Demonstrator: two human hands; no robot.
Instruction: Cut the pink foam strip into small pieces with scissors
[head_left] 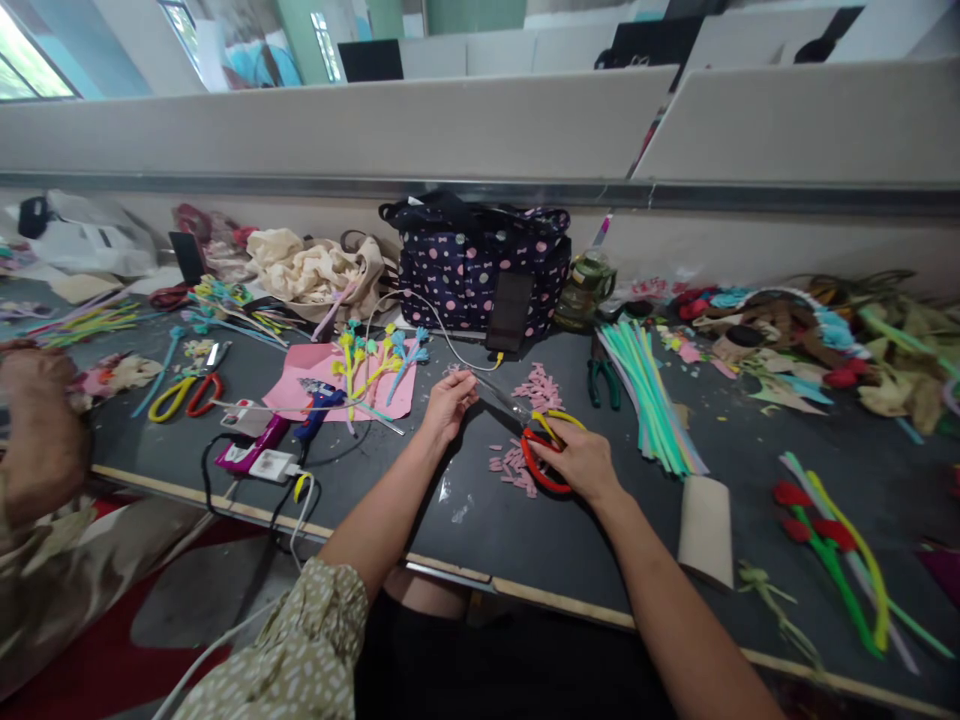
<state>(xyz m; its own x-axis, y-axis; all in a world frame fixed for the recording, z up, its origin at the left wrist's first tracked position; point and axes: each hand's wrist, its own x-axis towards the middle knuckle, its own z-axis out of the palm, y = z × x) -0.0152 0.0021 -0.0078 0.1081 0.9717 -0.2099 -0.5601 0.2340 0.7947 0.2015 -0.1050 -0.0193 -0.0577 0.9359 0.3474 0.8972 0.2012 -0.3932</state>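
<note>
My right hand [576, 460] grips a pair of scissors [541, 442] with one red and one yellow handle loop; the blades point up and left. My left hand [450, 398] pinches something small and thin at the blade tips, too small to name. Small pink paper cuttings [514, 466] lie on the dark table [480, 520] under the scissors, and more pink cuttings [538, 386] lie just beyond them.
A polka-dot bag [480, 262] stands behind, with a phone on a cable leaning on it. Left: pink sheet [300, 392], glue gun [315, 406], second scissors [184, 394], another person's arm [37, 430]. Right: green straws [649, 396], pliers [601, 380], cardboard tube [705, 528], paper flowers [825, 550].
</note>
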